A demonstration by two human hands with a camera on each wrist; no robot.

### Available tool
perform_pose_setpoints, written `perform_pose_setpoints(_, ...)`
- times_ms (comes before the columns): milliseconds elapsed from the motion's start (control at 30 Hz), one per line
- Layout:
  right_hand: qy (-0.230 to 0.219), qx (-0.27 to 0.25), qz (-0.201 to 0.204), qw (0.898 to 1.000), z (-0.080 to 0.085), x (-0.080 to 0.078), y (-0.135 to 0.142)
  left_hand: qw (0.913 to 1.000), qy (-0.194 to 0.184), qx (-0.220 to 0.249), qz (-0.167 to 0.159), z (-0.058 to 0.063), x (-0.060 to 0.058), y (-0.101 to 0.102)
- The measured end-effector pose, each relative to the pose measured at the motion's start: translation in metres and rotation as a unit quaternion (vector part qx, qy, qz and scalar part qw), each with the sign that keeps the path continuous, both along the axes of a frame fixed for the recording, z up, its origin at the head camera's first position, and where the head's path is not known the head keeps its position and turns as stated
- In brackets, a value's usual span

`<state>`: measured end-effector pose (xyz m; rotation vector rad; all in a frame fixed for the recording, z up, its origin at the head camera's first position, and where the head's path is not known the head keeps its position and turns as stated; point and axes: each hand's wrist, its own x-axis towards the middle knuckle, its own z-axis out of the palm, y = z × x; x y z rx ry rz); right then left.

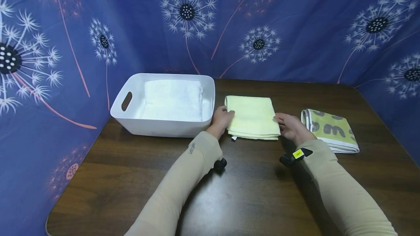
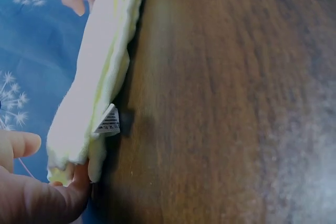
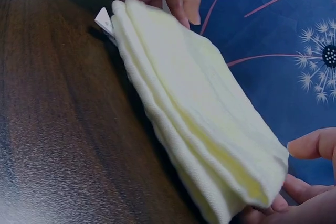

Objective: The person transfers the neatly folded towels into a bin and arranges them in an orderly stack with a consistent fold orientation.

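A folded pale yellow towel (image 1: 252,116) is at the middle of the table, with a small white label (image 2: 109,121) at its near edge. My left hand (image 1: 222,120) holds the towel's left end, fingers tucked under and thumb over the edge in the head view. On the opposite side, my right hand (image 1: 290,126) grips the right edge, its fingers (image 3: 302,190) beneath the folded layers and its thumb at the side. Several stacked layers of the towel show along the near edge in both wrist views.
Left of the towel stands a white plastic bin (image 1: 164,128) with a folded white towel (image 1: 174,99) inside. A folded green patterned towel (image 1: 331,128) with white edging lies to the right. Behind the wooden table (image 1: 242,199) hangs a blue dandelion-print cloth (image 1: 137,28).
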<state>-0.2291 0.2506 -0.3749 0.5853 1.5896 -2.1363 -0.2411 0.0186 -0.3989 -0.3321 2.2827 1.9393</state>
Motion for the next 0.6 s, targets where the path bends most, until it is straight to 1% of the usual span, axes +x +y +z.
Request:
perform_pose_setpoints(67,0.004,0.000,0.002,1.000,-0.0012,0.0001,-0.0008,0.9993,-0.010,0.034,-0.008,-0.0005,-0.0007,-0.0003)
perform_pose_setpoints(100,0.007,0.002,0.004,1.000,-0.0015,0.0005,-0.0012,0.9991,-0.015,0.037,-0.013,-0.0008,-0.0011,-0.0003)
perform_pose_setpoints(233,0.016,0.019,0.013,1.000,-0.0037,0.0004,-0.0021,0.9990,-0.019,0.035,-0.021,-0.0015,-0.0009,-0.0004)
perform_pose_setpoints(333,0.021,0.031,0.024,0.999,-0.0060,-0.0003,-0.0021,0.9992,-0.015,0.035,-0.012,-0.0037,-0.0019,0.0001)
perform_pose_setpoints(467,0.026,0.044,0.034,0.998,-0.0077,-0.0006,-0.0030,0.9992,-0.013,0.037,-0.009,-0.0066,-0.0036,0.0001)
perform_pose_setpoints(600,0.031,0.050,0.029,0.998,-0.0074,-0.0010,-0.0047,0.9990,-0.014,0.040,-0.011,-0.0087,-0.0059,-0.0004)
